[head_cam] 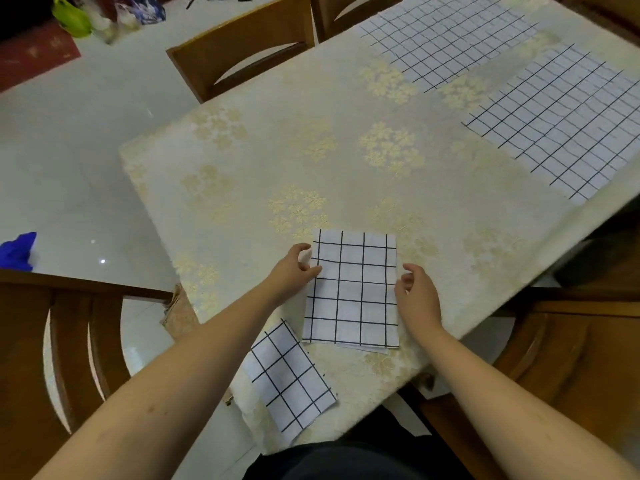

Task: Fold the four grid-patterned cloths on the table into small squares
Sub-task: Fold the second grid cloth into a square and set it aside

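A white cloth with a black grid, folded into a tall rectangle [353,292], lies near the table's front edge. My left hand [294,271] pinches its left edge between thumb and fingers. My right hand [417,296] sits at its right edge with fingers curled; whether it grips the cloth I cannot tell. A smaller folded grid cloth [291,379] lies at the front edge, partly hanging over it. Two unfolded grid cloths lie flat farther away: one at the right [561,123], one at the far end [446,36].
The table wears a cream cloth with gold flowers [311,150]. Wooden chairs stand at the far side [239,53], at my left [52,341] and at my right [571,341]. A blue item [17,251] lies on the pale floor.
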Tool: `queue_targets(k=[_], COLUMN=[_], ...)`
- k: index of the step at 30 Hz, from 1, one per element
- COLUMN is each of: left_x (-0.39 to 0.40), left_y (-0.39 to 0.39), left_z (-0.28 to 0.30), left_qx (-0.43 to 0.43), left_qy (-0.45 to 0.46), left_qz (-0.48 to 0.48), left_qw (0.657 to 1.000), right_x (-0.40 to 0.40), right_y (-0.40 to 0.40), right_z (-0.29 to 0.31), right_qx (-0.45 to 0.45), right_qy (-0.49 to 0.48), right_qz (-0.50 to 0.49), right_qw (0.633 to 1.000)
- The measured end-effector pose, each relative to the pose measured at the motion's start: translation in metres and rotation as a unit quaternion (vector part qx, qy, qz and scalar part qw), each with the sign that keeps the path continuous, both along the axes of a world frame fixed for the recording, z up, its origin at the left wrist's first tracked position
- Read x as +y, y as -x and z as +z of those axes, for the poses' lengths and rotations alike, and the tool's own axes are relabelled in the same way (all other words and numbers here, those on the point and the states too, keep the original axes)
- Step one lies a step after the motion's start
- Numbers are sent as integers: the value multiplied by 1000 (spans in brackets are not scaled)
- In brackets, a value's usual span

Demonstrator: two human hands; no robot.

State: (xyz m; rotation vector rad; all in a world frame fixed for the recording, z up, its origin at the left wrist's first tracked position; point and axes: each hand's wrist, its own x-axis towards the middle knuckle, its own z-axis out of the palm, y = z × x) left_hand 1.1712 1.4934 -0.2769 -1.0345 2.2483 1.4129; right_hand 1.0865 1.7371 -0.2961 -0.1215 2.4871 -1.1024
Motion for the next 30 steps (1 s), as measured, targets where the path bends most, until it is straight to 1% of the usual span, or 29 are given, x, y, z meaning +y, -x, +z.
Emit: queue_targets(k=[3,6,7,9,11,13,16,19,22,24,26,28,30], left_x=[8,15,18,21,22,24,29,34,34,33,31,26,19], left_y=[-11,-22,-24,-28,-32,-37,-44,-45,-41,-37,-34,-33,-33], left_z=[2,1,2,3,3,2,3,15,28,37,44,50,55], left_qx=[4,40,52,76,79,68,85,120,162,187,199,198,193], left_qy=[16,5,-16,-90,-156,-167,-159,-110,-90,-102,-103,-73,-40], left_qz=[-27,4,19,60,89,77,59,51,61,64,61,49,26], left_qw=[999,999,998,991,981,981,982,985,981,975,973,976,980], right_x=[7,10,10,12,13,13,14,16,16,14,12,11,11], right_y=[-5,-8,-7,-7,-6,-6,-5,-6,-10,-15,-18,-18,-12], right_z=[-4,0,1,4,6,7,11,18,23,25,28,36,45], right_qx=[3,-23,-32,-46,-60,-73,-88,-96,-96,-117,-150,-153,-132], right_qy=[-3,24,32,44,50,53,63,70,73,118,199,251,275], right_qz=[4,-3,-6,-8,-7,-9,-14,-12,-8,-19,-63,-82,-68], right_qw=[1000,999,999,998,997,996,994,993,993,986,966,952,950])
